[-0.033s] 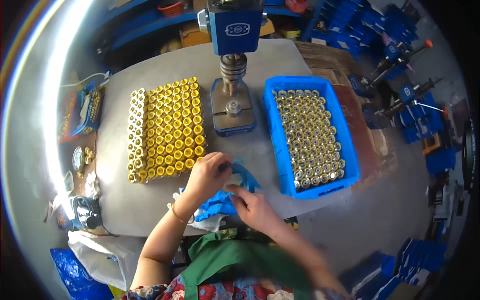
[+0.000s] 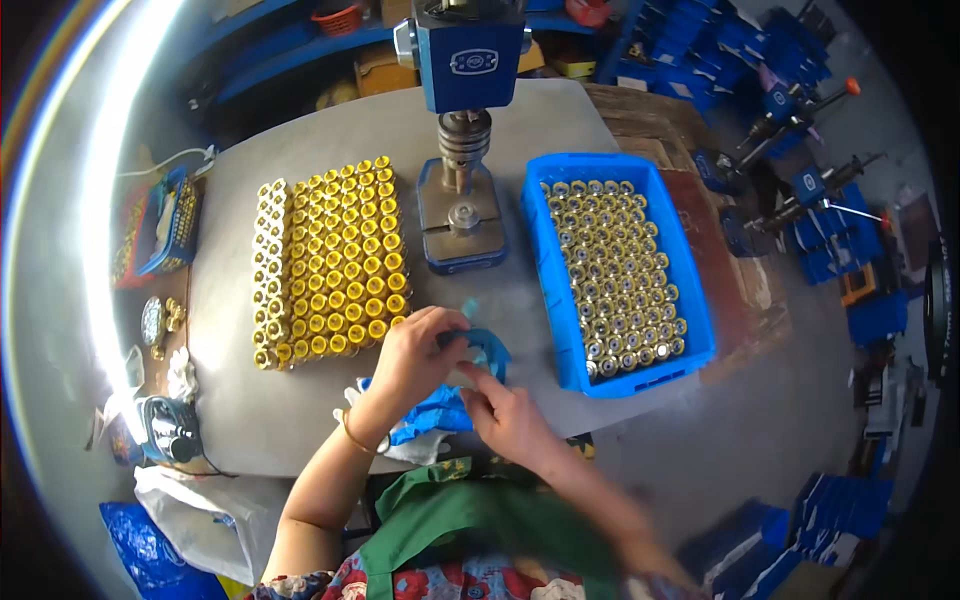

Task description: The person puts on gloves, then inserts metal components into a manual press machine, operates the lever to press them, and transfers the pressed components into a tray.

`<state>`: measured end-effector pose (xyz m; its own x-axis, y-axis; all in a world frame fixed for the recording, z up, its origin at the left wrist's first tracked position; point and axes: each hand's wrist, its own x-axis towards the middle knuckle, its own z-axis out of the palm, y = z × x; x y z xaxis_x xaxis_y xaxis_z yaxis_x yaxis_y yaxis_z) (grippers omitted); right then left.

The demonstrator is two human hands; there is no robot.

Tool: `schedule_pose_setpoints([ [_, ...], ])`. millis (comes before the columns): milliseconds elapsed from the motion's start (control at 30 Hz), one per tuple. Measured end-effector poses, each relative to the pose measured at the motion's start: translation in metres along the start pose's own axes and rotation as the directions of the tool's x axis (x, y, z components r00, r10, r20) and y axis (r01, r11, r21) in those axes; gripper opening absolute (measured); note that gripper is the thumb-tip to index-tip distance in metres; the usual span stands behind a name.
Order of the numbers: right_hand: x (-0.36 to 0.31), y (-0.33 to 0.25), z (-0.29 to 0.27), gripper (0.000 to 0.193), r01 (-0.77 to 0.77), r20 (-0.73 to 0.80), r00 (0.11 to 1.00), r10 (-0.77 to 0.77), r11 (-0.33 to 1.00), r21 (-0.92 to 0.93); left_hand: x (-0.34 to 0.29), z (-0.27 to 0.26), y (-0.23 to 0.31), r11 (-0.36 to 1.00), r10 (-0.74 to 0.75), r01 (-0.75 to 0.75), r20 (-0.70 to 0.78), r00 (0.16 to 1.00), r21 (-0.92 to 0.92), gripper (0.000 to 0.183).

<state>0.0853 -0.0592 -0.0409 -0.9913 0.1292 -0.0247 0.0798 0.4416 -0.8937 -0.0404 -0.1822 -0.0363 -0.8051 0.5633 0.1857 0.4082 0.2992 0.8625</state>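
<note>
Badge [image 2: 474,62] on press [image 2: 462,93], left fingers [image 2: 437,321] holding blue material [image 2: 493,346]

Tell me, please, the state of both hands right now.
Left hand: closed, holding a blue strip.
Right hand: close to the strip; whether open or closed cannot be told.

"From where does this view look?"

"From the left one of two head-worn cameras, above the near edge of the table [image 2: 225,300]. It faces downward and forward."

"And how near is it?"

"Rather near to the left hand [image 2: 418,352] and the right hand [image 2: 508,416], at the table's near side. But it is a wide fisheye, so it takes also the blue shelf [image 2: 300,63] behind the table, and straight edges bend toward the rim."
</note>
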Motion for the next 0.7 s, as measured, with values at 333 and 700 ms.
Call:
schedule_pose_setpoints([
  [333, 0.012, 0.020, -0.004, 0.021, -0.325, 0.149, 0.866, 0.477, 0.311, 0.893, -0.051, 0.045, 0.025, 0.958, 0.287, -0.283, -0.179, 0.941, 0.046, 0.024],
  [700, 0.003, 0.023, -0.007, 0.018, -0.102, -0.046, 0.925, 0.378, 0.360, 0.927, -0.055, 0.060, 0.019, 0.902, 0.426, -0.430, -0.219, 0.878, 0.033, 0.027],
])
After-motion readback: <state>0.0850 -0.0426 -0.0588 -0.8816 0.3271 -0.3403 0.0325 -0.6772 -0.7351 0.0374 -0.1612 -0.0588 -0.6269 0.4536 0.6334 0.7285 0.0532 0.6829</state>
